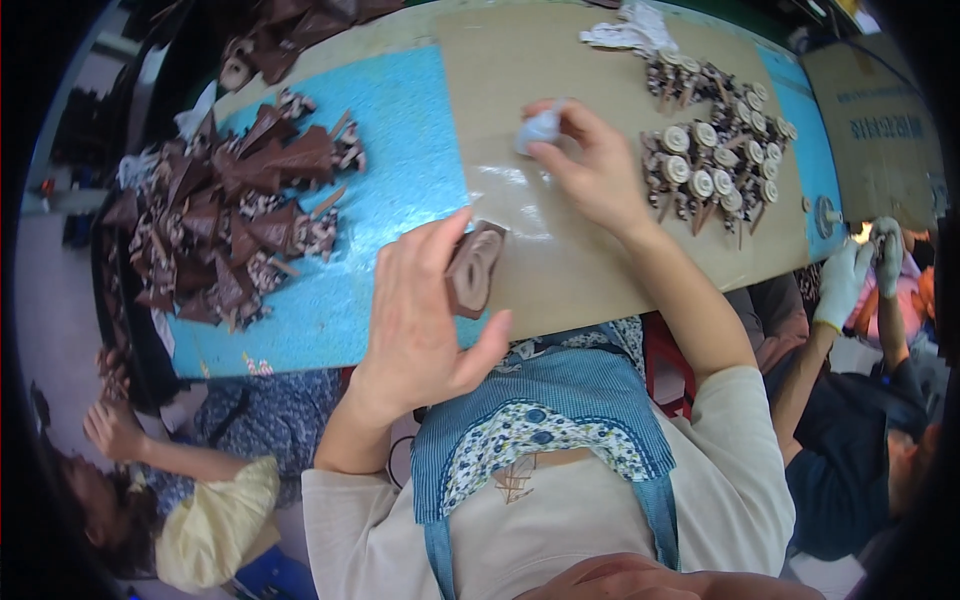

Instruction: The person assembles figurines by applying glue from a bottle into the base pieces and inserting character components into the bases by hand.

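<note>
My left hand (408, 315) is over the near part of the table, its fingers stretched and its thumb spread away from them. In the gap between fingers and thumb sits a dark brown angular piece (475, 270) with a lighter brown, hollow oval face turned up. The fingers are close along its left side; whether they touch it I cannot make out. Farther off and to the right, my right hand (598, 175) pinches a small pale bluish, rounded object (540, 130) between thumb and fingers, above the table. Its exact kind is not clear.
Brown cone-shaped pieces (270, 165) with speckled ends and sticks heap on the blue sheet (400, 130) at left. Several speckled pieces with cream spiral discs (703, 182) stand at right. A white cloth (635, 30) lies at the back. Co-workers sit on both sides; one wears pale gloves (843, 280).
</note>
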Demonstrator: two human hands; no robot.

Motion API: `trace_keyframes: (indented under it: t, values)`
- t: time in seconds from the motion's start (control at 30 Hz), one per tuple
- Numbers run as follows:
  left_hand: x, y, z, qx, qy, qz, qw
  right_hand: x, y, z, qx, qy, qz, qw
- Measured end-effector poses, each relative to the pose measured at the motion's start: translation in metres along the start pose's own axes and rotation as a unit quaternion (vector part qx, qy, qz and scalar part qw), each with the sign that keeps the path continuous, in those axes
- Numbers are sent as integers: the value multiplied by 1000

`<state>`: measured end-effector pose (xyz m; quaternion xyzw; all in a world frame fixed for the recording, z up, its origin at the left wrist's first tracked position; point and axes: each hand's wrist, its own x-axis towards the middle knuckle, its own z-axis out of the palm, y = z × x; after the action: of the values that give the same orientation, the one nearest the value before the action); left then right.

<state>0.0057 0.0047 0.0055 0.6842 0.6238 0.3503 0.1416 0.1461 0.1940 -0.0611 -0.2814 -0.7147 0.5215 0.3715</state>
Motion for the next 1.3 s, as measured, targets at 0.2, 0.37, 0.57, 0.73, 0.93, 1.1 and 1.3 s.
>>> trace_keyframes:
  t: [0.2, 0.37, 0.57, 0.73, 0.93, 1.1, 1.3]
  values:
    - [-1, -12, 16, -21, 134, 1, 991, 3, -4, -4, -146, 32, -27, 988]
    - [2, -19, 32, -78, 238, 8, 968, -6, -35, -86, -388, 30, -115, 914]
    - [24, -10, 54, -270, 307, 60, 911, -6, -43, -145, -482, -99, -57, 869]
    - [28, -6, 67, -314, 307, 77, 895, 0, -44, -135, -509, -141, -27, 849]
    - [25, -8, 69, -349, 325, 93, 874, 3, -31, -112, -439, -106, -64, 890]
    - [24, -11, 67, -386, 312, 113, 861, 2, -37, -101, -236, 21, -79, 968]
    - [11, -9, 61, -532, 235, 20, 814, -20, -64, -66, -90, -29, -122, 988]
